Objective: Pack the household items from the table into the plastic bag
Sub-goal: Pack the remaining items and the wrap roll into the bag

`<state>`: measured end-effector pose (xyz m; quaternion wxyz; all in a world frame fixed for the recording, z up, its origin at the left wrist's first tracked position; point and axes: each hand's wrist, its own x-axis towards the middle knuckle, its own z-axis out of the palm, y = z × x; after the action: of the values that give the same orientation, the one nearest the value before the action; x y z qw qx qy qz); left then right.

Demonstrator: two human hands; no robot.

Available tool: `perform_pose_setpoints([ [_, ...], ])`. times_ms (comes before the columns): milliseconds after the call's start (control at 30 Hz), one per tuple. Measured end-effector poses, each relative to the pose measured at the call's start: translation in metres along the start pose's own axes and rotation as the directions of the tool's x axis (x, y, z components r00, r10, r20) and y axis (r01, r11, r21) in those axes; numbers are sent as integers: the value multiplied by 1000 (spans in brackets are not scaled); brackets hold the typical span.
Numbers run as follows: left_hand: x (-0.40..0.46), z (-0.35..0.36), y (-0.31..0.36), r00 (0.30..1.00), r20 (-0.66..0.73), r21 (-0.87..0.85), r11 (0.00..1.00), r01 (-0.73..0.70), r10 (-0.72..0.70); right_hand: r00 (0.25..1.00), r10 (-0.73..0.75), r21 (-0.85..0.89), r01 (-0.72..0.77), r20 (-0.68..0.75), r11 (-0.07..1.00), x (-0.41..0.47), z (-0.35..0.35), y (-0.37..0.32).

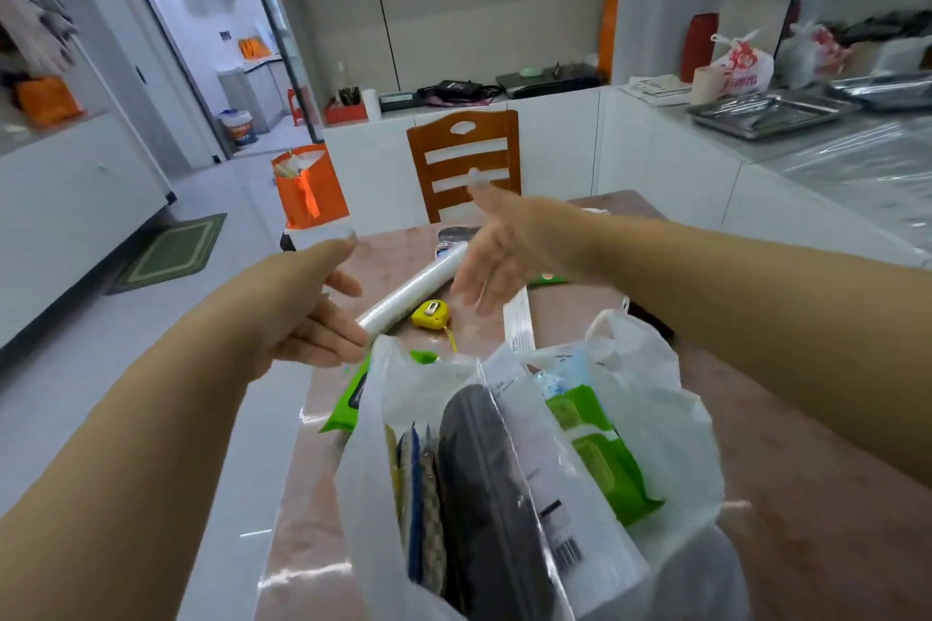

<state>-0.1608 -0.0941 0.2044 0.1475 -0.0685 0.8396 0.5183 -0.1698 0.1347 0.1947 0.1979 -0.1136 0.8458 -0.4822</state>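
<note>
Head view: both arms reach forward over the table [787, 494], above the far side of the bag.
Left hand [307, 318]: fingers straight and relaxed, holding nothing — its fingertips lie just beside the near end of the cling-film roll [411, 290]; whether they touch it cannot be told.
Right hand [497, 250]: spread open, palm turned toward the left hand, fingers pointing down, empty, above the far end of the roll.
Cling-film roll: lies diagonally on the table between the two hands.
Tape measure [430, 314]: yellow, on the table just beside the roll, its cord trailing toward the bag.
Plastic bag [650, 388]: white, standing open at the near edge of the table — inside are a dark flat item [486, 479], a clear packet with a barcode [549, 494] and a green wipes pack [600, 454].
Second green pack [348, 401]: on the table, touching the bag's left side.
Wooden chair [464, 161]: at the far end of the table.
</note>
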Motion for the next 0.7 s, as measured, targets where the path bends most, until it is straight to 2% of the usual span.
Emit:
perform_pose_setpoints([
  [100,38,0,3,999,-48,-7,1000,-24,24,984,29,-15,-32,-179,999,25,-44,10],
  [200,80,15,4,999,-20,-57,998,-33,31,929,132,1,-140,-347,990,54,-89,43],
  [300,119,41,7,997,56,-120,992,-49,56,845,292,148,-253,-447,956,83,-128,91],
  [400,154,70,11,990,121,-202,978,-47,73,755,443,276,-350,-483,895,108,-157,136],
  [567,205,123,9,968,244,-280,960,13,58,607,591,350,-478,-531,805,137,-192,214],
  [633,219,143,7,953,301,-294,954,56,37,586,623,330,-536,-518,777,143,-200,237],
  [700,233,158,4,934,357,-303,947,102,13,596,622,227,-604,-508,764,148,-209,252],
])
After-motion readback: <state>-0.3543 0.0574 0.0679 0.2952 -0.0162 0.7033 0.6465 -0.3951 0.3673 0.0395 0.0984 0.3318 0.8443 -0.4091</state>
